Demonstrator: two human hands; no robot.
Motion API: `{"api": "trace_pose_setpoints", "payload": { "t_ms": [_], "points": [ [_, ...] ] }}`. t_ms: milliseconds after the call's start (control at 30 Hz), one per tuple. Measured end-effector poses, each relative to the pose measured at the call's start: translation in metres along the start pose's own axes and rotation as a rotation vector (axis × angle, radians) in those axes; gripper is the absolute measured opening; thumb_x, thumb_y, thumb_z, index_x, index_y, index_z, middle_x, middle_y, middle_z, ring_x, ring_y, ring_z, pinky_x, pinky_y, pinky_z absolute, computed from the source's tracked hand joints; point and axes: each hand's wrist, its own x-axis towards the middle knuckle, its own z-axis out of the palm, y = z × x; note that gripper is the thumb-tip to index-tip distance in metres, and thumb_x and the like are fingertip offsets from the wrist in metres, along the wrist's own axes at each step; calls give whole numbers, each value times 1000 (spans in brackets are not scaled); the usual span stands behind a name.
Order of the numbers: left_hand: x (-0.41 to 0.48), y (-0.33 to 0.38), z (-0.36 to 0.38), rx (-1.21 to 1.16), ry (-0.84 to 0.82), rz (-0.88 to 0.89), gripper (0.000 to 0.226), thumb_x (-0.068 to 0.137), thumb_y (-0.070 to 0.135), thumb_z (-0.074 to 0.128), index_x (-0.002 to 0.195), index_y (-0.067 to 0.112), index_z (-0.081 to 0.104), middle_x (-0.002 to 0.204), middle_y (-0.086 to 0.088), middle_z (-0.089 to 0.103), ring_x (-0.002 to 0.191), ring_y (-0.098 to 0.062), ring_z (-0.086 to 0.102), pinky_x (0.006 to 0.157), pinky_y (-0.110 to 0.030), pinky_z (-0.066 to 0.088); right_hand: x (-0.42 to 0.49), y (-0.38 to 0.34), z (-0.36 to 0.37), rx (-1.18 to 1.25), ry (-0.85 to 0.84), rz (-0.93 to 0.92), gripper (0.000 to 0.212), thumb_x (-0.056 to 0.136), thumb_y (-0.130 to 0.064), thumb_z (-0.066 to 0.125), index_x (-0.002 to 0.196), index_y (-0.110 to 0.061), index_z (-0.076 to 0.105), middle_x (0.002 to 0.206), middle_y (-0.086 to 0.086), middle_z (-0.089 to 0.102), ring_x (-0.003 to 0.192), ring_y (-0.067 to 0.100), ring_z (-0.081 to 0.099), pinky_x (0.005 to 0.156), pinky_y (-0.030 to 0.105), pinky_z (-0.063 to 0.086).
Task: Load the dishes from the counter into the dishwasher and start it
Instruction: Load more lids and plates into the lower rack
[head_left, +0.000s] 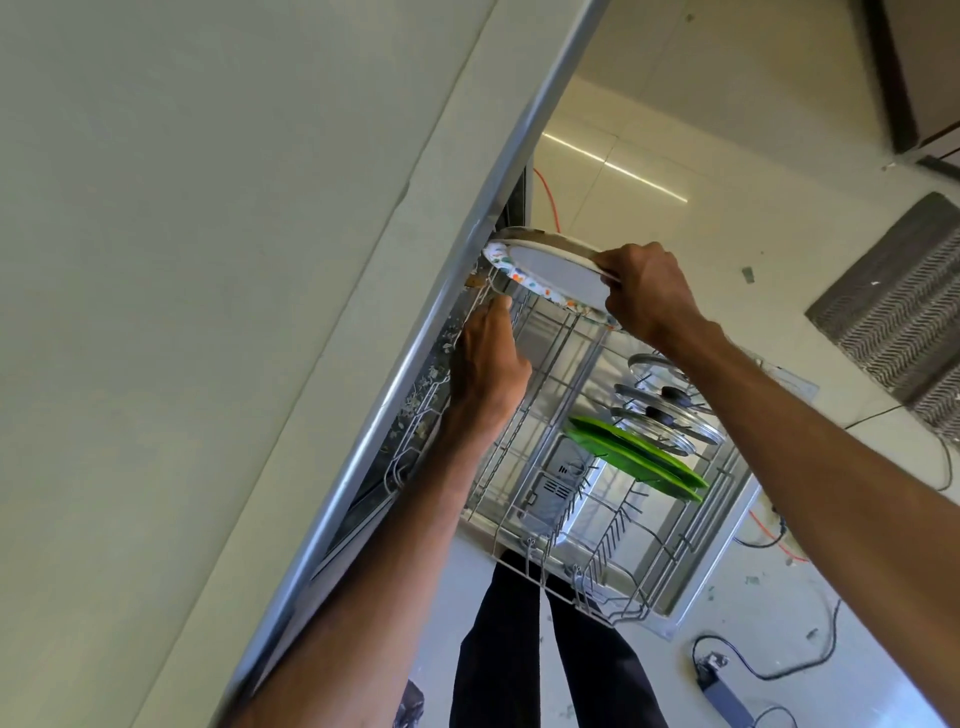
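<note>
Right hand pinches the round white plate with a multicoloured speckled rim at its 3 o'clock edge, thumb under and fingers curled over. The plate is tilted on edge above the 11 o'clock corner of the wire lower rack. A second pale rim shows just behind it, so two plates may be held together. The grip at the rim probably leaves the plate's lower edge free to drop between tines.

Left hand reaches toward 12 o'clock along the rack's left side, fingers drawn together near the wire below the plate. Whether it grips the wire or only touches it cannot be told. It seems placed to steady the rack or guide the plate into its slot.

Two bright green flat plates stand on edge in the tines at 3 o'clock of the rack's centre. Three glass lids with black knobs stand likewise just beyond them at 1 o'clock. Upright stowage keeps their faces open to the spray.

The rack is pulled out over the open steel dishwasher door. The pale counter fills the view from 7 to 12 o'clock. A grey patterned floor mat lies at 2 o'clock, and black cables trail at 5 o'clock.

Loading appears midway; starting the machine remains.
</note>
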Motion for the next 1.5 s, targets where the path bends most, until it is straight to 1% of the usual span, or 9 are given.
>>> {"api": "trace_pose_setpoints", "payload": {
  "t_ms": [100,233,567,733,933,1033,1133,1400,1500],
  "points": [
    [-4,-2,3,-28,-17,-25,54,90,-6,60,141,11,49,136,-8,58,121,-22,58,95,-30,51,3,4,10,11,-20,35,31,76,9,53,71,-21,46,73,18,53,66,38,50,59,35,36],
    [-5,-5,6,-30,-35,-29,53,88,-7,60,137,10,52,132,-9,60,114,-23,61,85,-34,57,9,3,17,-7,-24,65,28,77,9,54,92,-12,67,80,21,60,72,41,55,62,38,44],
    [-6,-7,8,-43,-26,-23,49,87,-11,56,132,9,57,131,-10,62,112,-24,62,81,-39,58,-5,-12,12,-40,73,0,30,78,8,58,84,-21,53,71,18,53,64,37,39,61,37,35],
    [-6,-9,10,-50,-29,-17,47,86,-12,54,128,9,60,129,-11,64,114,-24,61,85,-38,57,-13,-10,10,-60,106,8,23,78,10,59,90,-9,62,70,19,59,61,36,42,61,37,32],
    [-5,-7,11,-54,-41,-38,47,87,-11,56,128,11,60,129,-9,63,111,-22,62,79,-37,58,-2,-12,14,2,77,-21,34,78,9,58,78,-22,44,71,19,57,66,38,48,62,39,38],
    [-6,-9,11,-60,-46,-32,45,88,-10,55,128,10,60,128,-8,64,110,-22,62,81,-38,58,10,-11,23,2,51,0,31,78,10,57,78,-20,48,76,20,59,70,37,51,63,38,38],
    [-7,-10,12,-66,-48,-31,44,88,-9,56,127,10,60,125,-8,65,110,-21,62,83,-38,58,20,-8,34,-13,18,29,25,79,9,58,94,-10,64,85,21,62,73,36,51,65,35,37],
    [-12,-11,14,-86,-56,-19,41,88,-9,56,125,9,60,125,-7,65,112,-21,61,88,-36,56,30,-2,49,-73,15,28,24,87,9,58,106,-5,61,92,23,58,78,38,56,64,43,42],
    [-15,-11,15,-94,-63,-20,41,89,-7,57,126,11,60,126,-7,64,112,-20,61,87,-34,56,27,-6,47,-112,59,-10,35,85,9,60,116,-7,59,97,23,65,78,41,59,67,47,50]
  ]
}}
